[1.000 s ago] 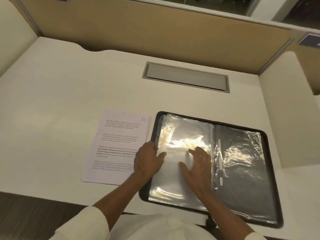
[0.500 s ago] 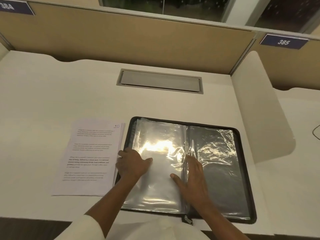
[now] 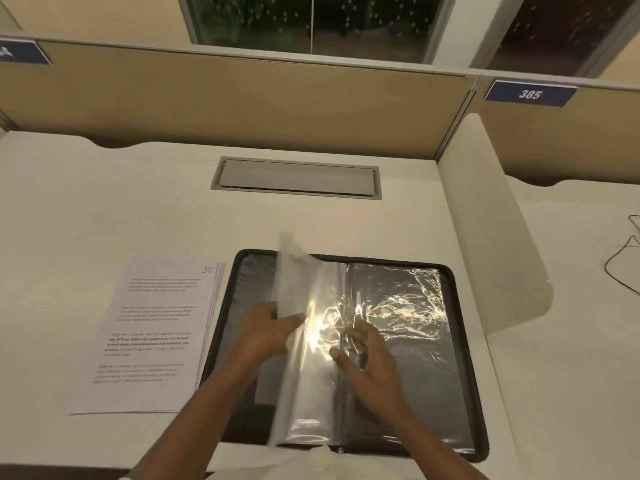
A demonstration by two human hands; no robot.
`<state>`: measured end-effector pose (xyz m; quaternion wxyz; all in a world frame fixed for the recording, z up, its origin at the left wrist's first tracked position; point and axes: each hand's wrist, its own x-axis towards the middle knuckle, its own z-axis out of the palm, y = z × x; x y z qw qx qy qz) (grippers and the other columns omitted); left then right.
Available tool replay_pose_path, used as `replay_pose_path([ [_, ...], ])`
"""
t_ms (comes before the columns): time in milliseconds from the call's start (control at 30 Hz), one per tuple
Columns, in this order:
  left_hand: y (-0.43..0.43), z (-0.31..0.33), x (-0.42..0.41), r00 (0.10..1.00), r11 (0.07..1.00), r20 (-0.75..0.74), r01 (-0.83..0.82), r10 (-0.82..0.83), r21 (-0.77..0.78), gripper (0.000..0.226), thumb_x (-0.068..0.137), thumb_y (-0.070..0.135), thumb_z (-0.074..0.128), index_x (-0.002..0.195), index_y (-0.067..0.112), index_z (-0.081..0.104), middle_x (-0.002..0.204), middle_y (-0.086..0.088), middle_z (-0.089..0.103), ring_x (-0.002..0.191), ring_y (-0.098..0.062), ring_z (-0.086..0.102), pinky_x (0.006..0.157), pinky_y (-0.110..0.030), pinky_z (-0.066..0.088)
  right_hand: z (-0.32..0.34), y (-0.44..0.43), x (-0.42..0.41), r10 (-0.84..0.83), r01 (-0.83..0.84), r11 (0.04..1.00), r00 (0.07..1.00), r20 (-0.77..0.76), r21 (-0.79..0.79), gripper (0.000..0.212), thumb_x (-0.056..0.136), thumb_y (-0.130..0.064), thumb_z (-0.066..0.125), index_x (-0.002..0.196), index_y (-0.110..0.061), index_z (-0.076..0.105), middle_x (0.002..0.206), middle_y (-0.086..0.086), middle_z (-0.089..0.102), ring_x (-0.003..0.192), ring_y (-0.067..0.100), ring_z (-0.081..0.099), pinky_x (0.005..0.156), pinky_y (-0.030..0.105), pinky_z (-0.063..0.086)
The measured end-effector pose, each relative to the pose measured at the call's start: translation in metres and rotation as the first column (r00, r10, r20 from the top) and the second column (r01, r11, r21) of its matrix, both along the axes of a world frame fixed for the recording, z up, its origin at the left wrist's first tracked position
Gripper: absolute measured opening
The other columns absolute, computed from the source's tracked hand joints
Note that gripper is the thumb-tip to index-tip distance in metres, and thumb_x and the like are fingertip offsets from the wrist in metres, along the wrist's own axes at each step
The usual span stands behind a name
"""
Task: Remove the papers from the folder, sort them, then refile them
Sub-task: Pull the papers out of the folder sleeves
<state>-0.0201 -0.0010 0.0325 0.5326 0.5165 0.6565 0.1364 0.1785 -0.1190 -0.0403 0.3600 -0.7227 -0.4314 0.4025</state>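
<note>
Half a second ago the clear sleeves lay flat under both hands; now the left hand [image 3: 265, 329] lifts a bundle of plastic sleeves [image 3: 294, 306] off the left half of the folder [image 3: 464, 358], so they stand blurred on edge above the spine. Its fingers [image 3: 292, 319] pinch the sleeves' edge, thumb on the near face. The right hand [image 3: 369, 355] lies on the spine area, fingers spread and pressed onto the crinkled, glaring plastic; whether it grips anything I cannot tell.

A pale cream counter [image 3: 104, 202] carries everything, with a grey cable hatch [image 3: 296, 178] set into it further back. A tan partition [image 3: 242, 105] runs behind, with a blue plate reading 385 [image 3: 530, 94] at the right, and dark windows [image 3: 311, 22] above. A cream side divider [image 3: 485, 220] stands to the right, with a dark cable [image 3: 620, 251] on the neighbouring desk beyond.

The black zip folder lies open and flat near the counter's front edge. Just beside it on the left, not touching, sits the stack of printed papers [image 3: 152, 334], the top sheet marked 10 by hand.
</note>
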Motion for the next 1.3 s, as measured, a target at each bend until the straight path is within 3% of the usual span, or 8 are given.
replay_pose_path([
  [167,-0.018,0.015,0.06,0.996,0.994,0.051,0.066,-0.071,0.082,0.022,0.091,0.042,0.079,0.099,0.022,0.078,0.088,0.002,0.078,0.08,-0.016,0.077,0.08,-0.047,0.066,0.03,0.009,0.025,-0.251,0.207,0.968,0.792,-0.557,-0.142,0.067,0.085,-0.06,0.067,0.138,-0.021,0.053,0.115,0.008,0.079,0.108,0.028,0.076,0.106,0.06,0.053],
  [333,-0.034,0.024,0.106,0.976,0.979,0.109,0.176,-0.187,0.105,0.042,0.082,0.062,0.08,0.075,0.022,0.072,0.074,0.011,0.07,0.073,-0.006,0.066,0.07,-0.036,0.056,0.047,-0.003,0.057,-0.216,0.098,0.975,0.646,-0.732,-0.201,0.104,0.072,-0.085,0.07,0.145,-0.012,0.056,0.129,0.024,0.07,0.118,0.047,0.068,0.103,0.066,0.052],
  [433,-0.051,0.023,0.123,0.943,0.951,0.136,0.293,-0.304,0.095,0.066,0.067,0.094,0.066,0.08,0.03,0.077,0.105,0.016,0.075,0.098,0.0,0.067,0.087,-0.032,0.053,0.053,-0.016,0.081,-0.192,0.088,0.98,0.665,-0.722,-0.179,0.083,0.087,-0.076,0.061,0.14,-0.012,0.064,0.13,0.023,0.071,0.12,0.041,0.069,0.1,0.055,0.056],
  [633,-0.058,-0.014,0.117,0.937,0.896,0.031,0.322,-0.347,0.305,0.033,0.082,0.062,0.08,0.085,0.03,0.076,0.098,0.016,0.072,0.099,-0.001,0.065,0.088,-0.036,0.059,0.062,-0.03,0.105,-0.112,0.006,0.983,0.806,-0.581,-0.182,0.02,0.093,-0.013,0.075,0.11,-0.004,0.079,0.11,0.018,0.078,0.098,0.028,0.077,0.074,0.026,0.06],
  [767,-0.066,-0.037,0.104,0.972,0.899,0.057,0.185,-0.226,0.397,0.022,0.085,0.049,0.084,0.081,0.034,0.069,0.1,0.019,0.064,0.102,-0.001,0.062,0.085,-0.029,0.059,0.044,-0.036,0.128,-0.214,0.075,0.949,0.866,-0.451,-0.307,0.042,0.081,0.0,0.084,0.116,-0.019,0.069,0.11,-0.004,0.075,0.098,0.014,0.074,0.07,0.015,0.056],
  [1000,-0.072,-0.069,0.077,0.83,0.742,-0.326,0.554,-0.453,0.378,0.048,0.086,0.062,0.076,0.124,0.038,0.06,0.153,0.018,0.039,0.141,-0.004,0.036,0.114,-0.019,0.031,0.021,-0.047,0.16,-0.22,0.156,0.907,0.968,-0.124,-0.391,0.032,0.076,-0.002,0.087,0.105,-0.012,0.078,0.095,0.011,0.08,0.088,0.031,0.077,0.088,0.054,0.063],
  [1167,-0.084,-0.079,0.069,0.66,0.583,-0.445,0.748,-0.605,0.316,0.08,0.09,0.069,0.067,0.158,0.043,0.035,0.176,0.016,-0.002,0.162,-0.011,-0.002,0.129,-0.039,0.009,0.014,-0.043,0.157,-0.344,0.371,0.89,0.928,0.142,-0.267,0.053,0.082,-0.016,0.087,0.127,-0.018,0.06,0.108,0.004,0.068,0.094,0.023,0.067,0.074,0.037,0.054],
  [1300,-0.07,-0.075,0.067,0.621,0.526,-0.481,0.782,-0.619,0.333,0.077,0.093,0.067,0.064,0.159,0.04,0.036,0.175,0.015,0.011,0.161,-0.011,0.008,0.13,-0.039,0.016,0.005,-0.038,0.15,-0.209,0.262,0.963,0.876,0.436,-0.065,0.081,0.079,-0.047,0.088,0.145,-0.024,0.047,0.134,0.002,0.058,0.117,0.023,0.059,0.091,0.041,0.053],
])
